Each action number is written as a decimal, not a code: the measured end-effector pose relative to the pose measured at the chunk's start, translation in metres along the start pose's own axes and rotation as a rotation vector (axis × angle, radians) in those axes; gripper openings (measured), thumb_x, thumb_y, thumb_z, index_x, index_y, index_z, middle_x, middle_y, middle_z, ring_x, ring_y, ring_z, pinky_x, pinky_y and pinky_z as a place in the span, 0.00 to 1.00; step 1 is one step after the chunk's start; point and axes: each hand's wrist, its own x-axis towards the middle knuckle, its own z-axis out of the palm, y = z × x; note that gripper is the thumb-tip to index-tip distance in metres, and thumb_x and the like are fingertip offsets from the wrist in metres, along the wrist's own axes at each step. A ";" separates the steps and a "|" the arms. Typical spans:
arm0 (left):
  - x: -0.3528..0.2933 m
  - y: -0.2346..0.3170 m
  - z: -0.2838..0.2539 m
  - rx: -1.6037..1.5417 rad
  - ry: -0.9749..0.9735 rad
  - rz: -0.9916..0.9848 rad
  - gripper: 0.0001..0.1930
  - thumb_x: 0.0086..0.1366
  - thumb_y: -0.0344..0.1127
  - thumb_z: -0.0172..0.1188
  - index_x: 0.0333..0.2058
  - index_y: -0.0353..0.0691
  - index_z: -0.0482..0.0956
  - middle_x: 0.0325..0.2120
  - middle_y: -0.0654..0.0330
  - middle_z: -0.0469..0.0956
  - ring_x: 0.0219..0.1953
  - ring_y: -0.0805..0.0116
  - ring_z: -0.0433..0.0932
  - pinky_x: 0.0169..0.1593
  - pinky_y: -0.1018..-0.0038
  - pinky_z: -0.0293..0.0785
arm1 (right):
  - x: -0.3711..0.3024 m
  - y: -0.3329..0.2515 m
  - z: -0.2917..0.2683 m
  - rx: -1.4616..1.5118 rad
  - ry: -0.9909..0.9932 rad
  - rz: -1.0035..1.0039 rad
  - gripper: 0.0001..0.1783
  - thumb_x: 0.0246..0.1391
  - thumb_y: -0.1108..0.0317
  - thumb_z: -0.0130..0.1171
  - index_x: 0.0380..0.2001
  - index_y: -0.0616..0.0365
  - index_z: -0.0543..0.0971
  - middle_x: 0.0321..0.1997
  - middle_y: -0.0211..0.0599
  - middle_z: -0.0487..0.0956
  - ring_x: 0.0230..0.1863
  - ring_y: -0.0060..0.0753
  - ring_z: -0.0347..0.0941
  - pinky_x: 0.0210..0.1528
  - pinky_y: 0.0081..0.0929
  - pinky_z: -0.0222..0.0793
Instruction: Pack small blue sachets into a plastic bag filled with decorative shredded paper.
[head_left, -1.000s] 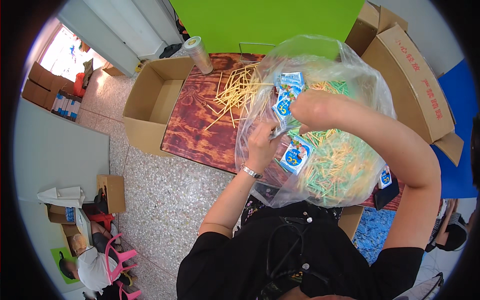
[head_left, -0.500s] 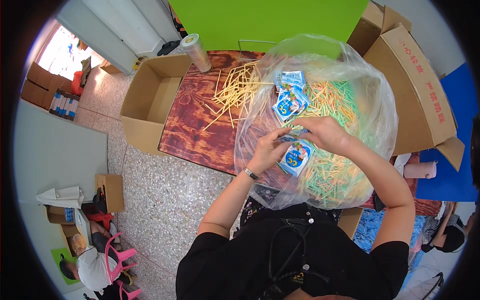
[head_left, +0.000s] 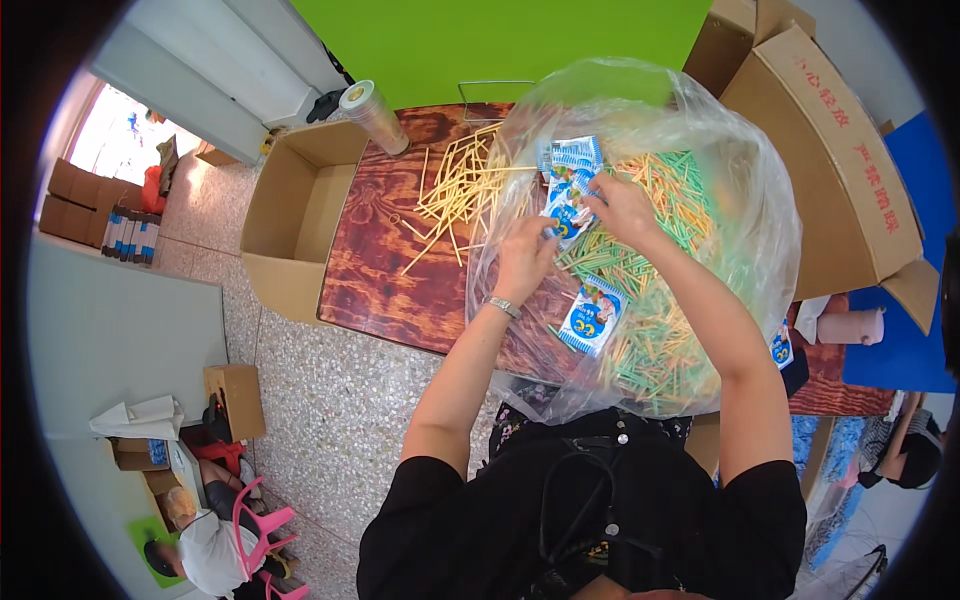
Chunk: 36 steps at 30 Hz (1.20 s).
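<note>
Several small blue-and-white printed packets lie on a large clear plastic bag [head_left: 760, 200] spread open over the table. My left hand [head_left: 527, 258] has its fingertips pinched at the lower left edge of a packet [head_left: 568, 215] in the upper group. At that packet's right side, my right hand [head_left: 627, 212] closes thumb and fingers on its edge. Just beyond is another packet [head_left: 576, 152], partly overlapped. Nearer to me, a separate packet [head_left: 594, 316] lies flat. Thin green and orange sticks [head_left: 675, 195] fill the right part of the bag and spread beneath my right forearm.
Loose yellow sticks [head_left: 462, 195] are scattered on the red-brown wooden table [head_left: 375, 270]. A clear cylindrical tub [head_left: 375, 117] stands at the far left corner, beside an open cardboard box [head_left: 290, 200]. Another open carton [head_left: 825, 160] and a pink cylinder [head_left: 850, 326] are on the right.
Both hands have moved away from me and slightly left, from above the near packet to the upper group. Another packet has come into view right of my right forearm. The view has shifted slightly.
</note>
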 end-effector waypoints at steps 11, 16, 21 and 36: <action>-0.015 -0.005 0.007 -0.017 -0.039 -0.011 0.10 0.55 0.26 0.63 0.38 0.35 0.79 0.38 0.52 0.77 0.38 0.58 0.77 0.40 0.66 0.74 | -0.080 -0.009 -0.010 -0.402 -0.456 -0.141 0.21 0.44 0.53 0.67 0.32 0.58 0.76 0.37 0.41 0.77 0.42 0.46 0.76 0.41 0.40 0.74; -0.030 0.015 0.005 0.113 0.030 0.190 0.11 0.55 0.28 0.64 0.38 0.36 0.80 0.36 0.53 0.77 0.37 0.58 0.76 0.39 0.67 0.74 | -0.091 0.010 0.002 -0.345 -0.425 -0.190 0.17 0.46 0.58 0.65 0.33 0.58 0.77 0.39 0.41 0.77 0.47 0.44 0.74 0.43 0.40 0.74; -0.052 0.051 0.005 0.053 -0.128 0.181 0.11 0.54 0.32 0.67 0.36 0.36 0.80 0.30 0.55 0.77 0.33 0.58 0.75 0.36 0.70 0.72 | -0.100 0.001 -0.031 -0.299 -0.116 -0.373 0.11 0.49 0.64 0.63 0.32 0.57 0.74 0.34 0.40 0.77 0.40 0.43 0.75 0.38 0.38 0.72; -0.035 0.067 0.027 -0.344 -0.374 -0.303 0.11 0.55 0.37 0.69 0.25 0.34 0.80 0.15 0.66 0.75 0.19 0.83 0.68 0.22 0.79 0.64 | -0.099 0.001 -0.070 0.243 -0.238 -0.310 0.09 0.51 0.70 0.59 0.37 0.58 0.77 0.32 0.44 0.78 0.36 0.48 0.76 0.38 0.40 0.70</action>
